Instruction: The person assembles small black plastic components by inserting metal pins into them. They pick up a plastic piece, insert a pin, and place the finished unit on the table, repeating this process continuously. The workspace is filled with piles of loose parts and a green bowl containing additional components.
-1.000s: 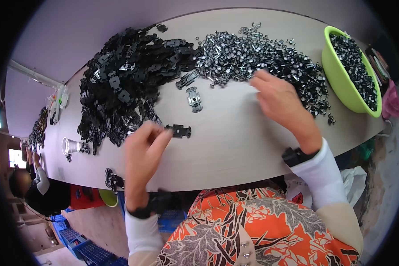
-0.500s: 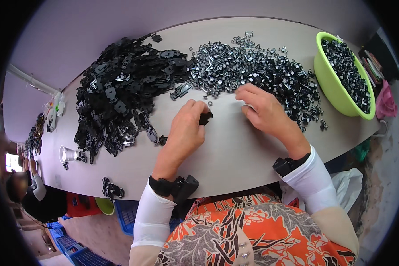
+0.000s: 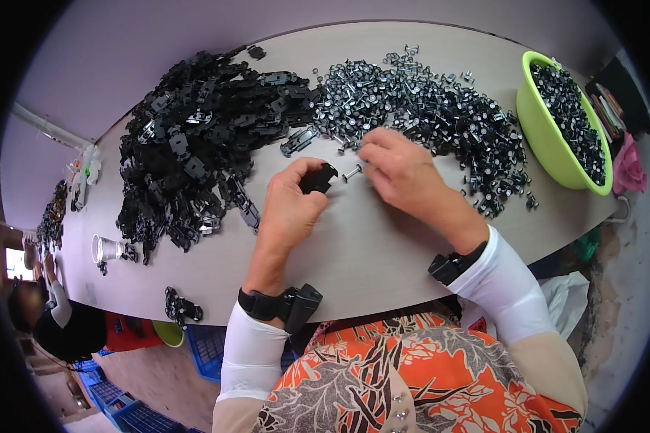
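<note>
Between the thumb and fingers of my left hand [image 3: 289, 198] is a black plastic part [image 3: 319, 178], flat with notched edges, raised over the tabletop. My right hand [image 3: 401, 169] is curled, its fingertips at one end of a small metal wheel axle [image 3: 352, 173]. The other end of that axle points at the black part, a short gap away. Just beyond my hands spreads a heap of similar wheel axles [image 3: 383, 94]. A big pile of black plastic parts [image 3: 195, 137] lies to the left. One loose grey-black part [image 3: 299, 141] rests between the two heaps.
A lime-green basin [image 3: 556, 155] full of wheel axles stands at the right. On the left are a clear plastic cup [image 3: 107, 249] and a small black assembly [image 3: 183, 307] near the table edge. Another person [image 3: 65, 328] sits at the far left. Blue crates [image 3: 208, 353] stand below.
My right hand has moved left toward my left hand, and a wheel axle now shows at its fingertips. My left hand has tilted the black part up and shifted slightly left.
</note>
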`<action>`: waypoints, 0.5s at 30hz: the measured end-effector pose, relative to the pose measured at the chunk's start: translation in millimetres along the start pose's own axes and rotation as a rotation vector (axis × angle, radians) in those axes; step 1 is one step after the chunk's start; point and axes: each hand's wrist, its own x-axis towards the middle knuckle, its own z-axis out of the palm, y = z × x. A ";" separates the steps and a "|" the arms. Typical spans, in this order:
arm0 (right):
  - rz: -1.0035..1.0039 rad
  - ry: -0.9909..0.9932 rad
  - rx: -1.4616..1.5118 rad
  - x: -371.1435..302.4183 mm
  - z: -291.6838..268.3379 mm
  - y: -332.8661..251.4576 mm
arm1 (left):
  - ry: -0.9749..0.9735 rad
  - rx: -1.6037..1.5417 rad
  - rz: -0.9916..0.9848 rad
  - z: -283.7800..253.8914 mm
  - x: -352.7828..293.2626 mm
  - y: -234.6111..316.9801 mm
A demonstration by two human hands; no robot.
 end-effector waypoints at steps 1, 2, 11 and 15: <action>0.010 -0.059 -0.060 3.5 4.5 -6.2 | 0.028 -0.038 -0.003 -1.9 -0.2 1.7; 0.019 -0.118 -0.120 6.9 8.0 -13.9 | 0.004 -0.129 -0.089 -4.7 -2.3 6.8; 0.006 -0.381 -0.081 -9.1 -7.2 -18.2 | -0.180 -0.366 -0.181 -2.0 -1.5 4.5; 0.045 -0.324 -0.005 -28.7 -28.3 -11.0 | -0.153 -0.436 -0.223 3.1 -0.6 1.5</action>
